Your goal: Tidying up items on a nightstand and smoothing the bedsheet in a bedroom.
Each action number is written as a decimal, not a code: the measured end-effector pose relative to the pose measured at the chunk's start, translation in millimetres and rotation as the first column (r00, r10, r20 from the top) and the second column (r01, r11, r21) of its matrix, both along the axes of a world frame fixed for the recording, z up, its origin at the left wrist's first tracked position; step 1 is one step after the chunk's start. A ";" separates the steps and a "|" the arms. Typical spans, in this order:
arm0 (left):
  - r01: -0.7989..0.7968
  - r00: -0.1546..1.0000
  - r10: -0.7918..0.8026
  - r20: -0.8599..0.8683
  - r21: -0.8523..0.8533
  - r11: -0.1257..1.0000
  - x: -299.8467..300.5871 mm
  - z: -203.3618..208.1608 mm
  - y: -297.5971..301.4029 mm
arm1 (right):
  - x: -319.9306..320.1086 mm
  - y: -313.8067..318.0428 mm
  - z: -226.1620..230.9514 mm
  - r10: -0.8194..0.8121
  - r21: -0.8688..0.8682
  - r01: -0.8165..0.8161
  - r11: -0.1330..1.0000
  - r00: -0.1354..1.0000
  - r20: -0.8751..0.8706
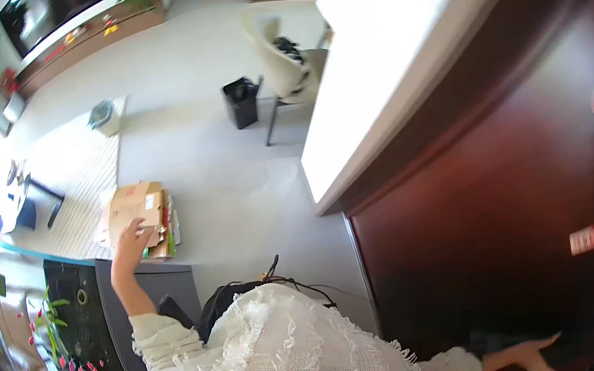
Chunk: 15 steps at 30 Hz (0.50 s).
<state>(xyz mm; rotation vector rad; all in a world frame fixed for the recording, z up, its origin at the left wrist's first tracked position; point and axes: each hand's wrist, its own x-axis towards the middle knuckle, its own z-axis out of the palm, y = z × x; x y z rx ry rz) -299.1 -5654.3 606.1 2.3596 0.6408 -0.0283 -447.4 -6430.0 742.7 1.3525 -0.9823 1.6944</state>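
Observation:
My left hand (132,245) is held out over the floor on the left, fingers loosely curled and apart, with nothing visible in it. In the picture it overlaps a stack of flattened cardboard (134,204); whether it touches the stack I cannot tell. Low on the right, my right hand (526,358) is stretched out beside a dark red-brown door (464,238). Its thumb and fingers are spread, and no held thing shows. Shadow at the bottom edge hides whether that palm rests on the door.
A grey cabinet (177,280) and a fish tank (57,262) stand close on my left. Ahead are a black bin (244,109), a pale chair (279,66) and a lined wastebasket (104,118). A white wall (363,62) ends beside the door. Black cords (303,283) lie near my body.

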 end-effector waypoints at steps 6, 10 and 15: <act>0.162 0.978 -0.170 -0.121 -0.075 0.984 94.8 -26.9 8.3 | 260.3 241.8 -65.1 0.926 0.274 -0.891 0.361 0.377 0.009; 0.289 0.956 -0.283 -0.082 0.078 0.954 129.0 -75.2 30.6 | 418.3 390.6 -96.7 0.936 0.506 -0.808 -0.302 -0.352 -0.003; -0.003 0.972 0.022 -0.235 0.082 0.997 167.7 -64.2 79.9 | 573.9 500.5 -118.0 0.718 0.497 -0.522 -0.693 -0.567 0.404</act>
